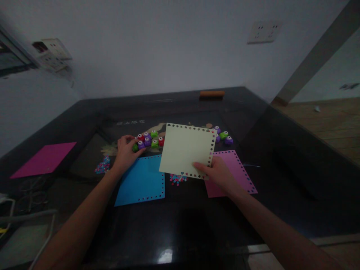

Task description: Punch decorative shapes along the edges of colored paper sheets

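Paper, cream-coloured (187,150), raised above the middle of a dark, glossy table (180,228); small cut-out shapes line its top and right edges and part of its bottom edge. The right hand (221,174) grips it at the lower right corner, thumb on the near face. The left hand (126,152) is bent around a dark green punch (135,147) at the end of a cluster of red, purple and green punches (147,141); whether its fingers are closed on it cannot be told. Beneath and beside the raised sheet: blue paper (142,182) to the left, pink paper (239,178) to the right, both with holes along their edges, and confetti (177,180) between them. Right of the sheet, more punches (224,135). Farther out: a second confetti pile (103,165), magenta paper (43,159) at far left, and a brown bar (212,93) near the table's back edge.
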Demonstrator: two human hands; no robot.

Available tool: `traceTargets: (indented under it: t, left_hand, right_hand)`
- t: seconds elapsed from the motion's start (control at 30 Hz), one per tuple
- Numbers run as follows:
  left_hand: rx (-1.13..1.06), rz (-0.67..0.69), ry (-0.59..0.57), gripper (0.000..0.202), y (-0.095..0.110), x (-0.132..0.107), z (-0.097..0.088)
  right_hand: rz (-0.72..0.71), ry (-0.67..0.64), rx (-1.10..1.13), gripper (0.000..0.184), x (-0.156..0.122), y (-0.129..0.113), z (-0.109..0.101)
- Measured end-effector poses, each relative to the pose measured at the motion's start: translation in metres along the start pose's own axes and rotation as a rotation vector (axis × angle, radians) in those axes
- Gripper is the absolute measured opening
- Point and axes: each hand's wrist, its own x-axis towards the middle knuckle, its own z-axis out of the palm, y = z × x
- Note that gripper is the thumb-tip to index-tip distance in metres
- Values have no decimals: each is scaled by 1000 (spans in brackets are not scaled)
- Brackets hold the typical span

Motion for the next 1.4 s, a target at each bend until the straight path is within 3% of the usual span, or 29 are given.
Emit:
traceTargets:
  t: [0.27, 0.43, 0.57, 0.7, 0.83, 1.0, 1.13, 1.4]
  left_hand:
    - [-13, -2, -15, 30, 2, 0, -2]
    - [-87, -17, 30, 28, 8, 4, -14]
    - [-323, -162, 28, 34, 25, 10, -31]
    - [-770, -393, -99, 40, 54, 13, -44]
    - [-1249, -634, -230, 36, 95, -2, -50]
    - [-1531, -853, -464, 34, 151, -35, -56]
    - [-1661, -836, -595, 38, 172, -54, -57]
    - [-1521, -767, -631, 39, 170, -67, -52]
  right_hand:
    - [-18, 0, -4, 33, 0, 3, 0]
    - [-35, 6, -10, 30, 0, 3, 0]
    - [-44, 33, 13, 31, 1, 3, -1]
    - [-63, 79, 89, 34, 1, 2, -2]
    - [-120, 122, 187, 31, -1, 1, -2]
    - [-111, 156, 219, 24, -3, 1, 0]
    - [-120, 172, 291, 19, -3, 3, 2]
    - [-103, 176, 237, 19, -5, 3, 4]
